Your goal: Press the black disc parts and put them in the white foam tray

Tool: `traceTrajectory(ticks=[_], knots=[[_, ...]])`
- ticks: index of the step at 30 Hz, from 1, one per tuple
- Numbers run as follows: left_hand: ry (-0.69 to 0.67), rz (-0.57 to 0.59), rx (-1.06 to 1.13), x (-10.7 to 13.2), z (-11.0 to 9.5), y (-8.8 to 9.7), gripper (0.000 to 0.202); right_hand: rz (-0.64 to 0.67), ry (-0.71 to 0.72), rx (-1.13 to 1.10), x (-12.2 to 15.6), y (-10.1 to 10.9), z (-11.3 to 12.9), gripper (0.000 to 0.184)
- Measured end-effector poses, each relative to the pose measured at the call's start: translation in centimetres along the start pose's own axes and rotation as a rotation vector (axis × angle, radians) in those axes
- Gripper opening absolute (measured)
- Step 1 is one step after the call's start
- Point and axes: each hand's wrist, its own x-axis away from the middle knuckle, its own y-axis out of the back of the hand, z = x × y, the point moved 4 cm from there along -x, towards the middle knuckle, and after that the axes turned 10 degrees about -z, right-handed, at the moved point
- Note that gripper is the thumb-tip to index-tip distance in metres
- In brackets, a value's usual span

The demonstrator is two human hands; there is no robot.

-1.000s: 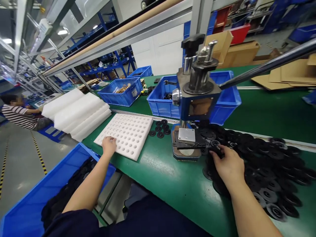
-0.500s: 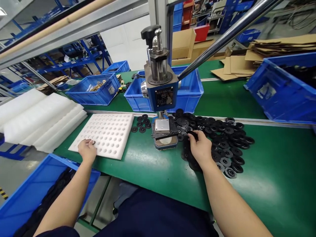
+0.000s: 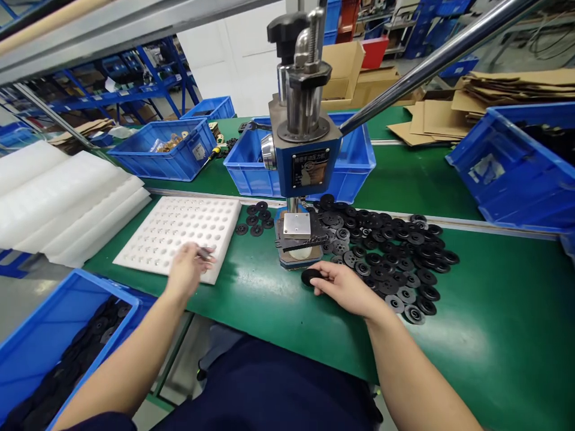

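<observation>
My right hand (image 3: 339, 285) pinches a black round disc (image 3: 311, 276) by its edge, just in front of the base of the hand press (image 3: 305, 155). Over the near right part of the white foam tray (image 3: 218, 263), my left hand (image 3: 188, 266) closes on a small greyish metal part (image 3: 204, 254), blurred by motion. Rows of round holes cover the tray, and small pieces sit in some on its left side. On the press base lies a silver metal block (image 3: 297, 225) above a black toothed strip (image 3: 303, 245).
A wide pile of black discs (image 3: 404, 263) spreads right of the press. Several more discs (image 3: 256, 230) lie between tray and press. Blue bins (image 3: 354, 173) stand behind, and another blue bin (image 3: 67, 317) holds black parts at lower left. The press lever (image 3: 426, 60) reaches up rightward.
My left hand has moved right across the tray, bringing a small metal part. My right hand has drawn a black disc from the pile leftward to the front of the press.
</observation>
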Motion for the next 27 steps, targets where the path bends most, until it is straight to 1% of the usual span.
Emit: traceTrajectory(ticks=[3,5,6,7,9,12,16,18,21,24,27], knots=[[0.028,0.348,0.004,6.5,0.9,-5.6,0.033,0.063,0.039,0.024,-0.2,-2.1,0.3,0.02],[-0.018,0.558,-0.022,10.4,1.9,-8.9,0.031,0.055,0.066,0.099,-0.4,-2.7,0.4,0.02],[-0.058,0.638,-0.042,11.9,2.4,-10.1,0.029,0.04,0.081,0.135,-0.5,-2.8,0.4,0.02],[-0.11,0.695,-0.069,13.2,3.0,-11.2,0.027,0.025,0.094,0.165,-0.5,-2.8,0.4,0.022],[-0.23,0.737,-0.142,14.6,3.9,-12.5,0.027,-0.003,0.117,0.2,-0.6,-2.6,0.4,0.024],[-0.386,0.701,-0.24,15.0,4.8,-13.0,0.025,-0.045,0.147,0.244,-0.6,-2.2,0.4,0.027],[-0.5,0.667,-0.257,14.8,4.6,-12.6,0.021,-0.075,0.227,0.269,-0.2,-2.4,0.7,0.031],[-0.52,0.657,-0.255,14.8,4.3,-12.5,0.02,-0.075,0.26,0.274,0.0,-2.6,0.9,0.036],[-0.514,0.659,-0.253,14.9,3.7,-12.4,0.019,-0.054,0.285,0.262,0.4,-2.8,1.2,0.047],[-0.516,0.687,-0.238,15.0,3.2,-12.2,0.018,0.009,0.328,0.19,0.9,-2.9,1.9,0.059],[-0.523,0.709,-0.214,15.2,3.1,-12.1,0.017,0.085,0.354,0.155,1.3,-2.8,2.6,0.062]])
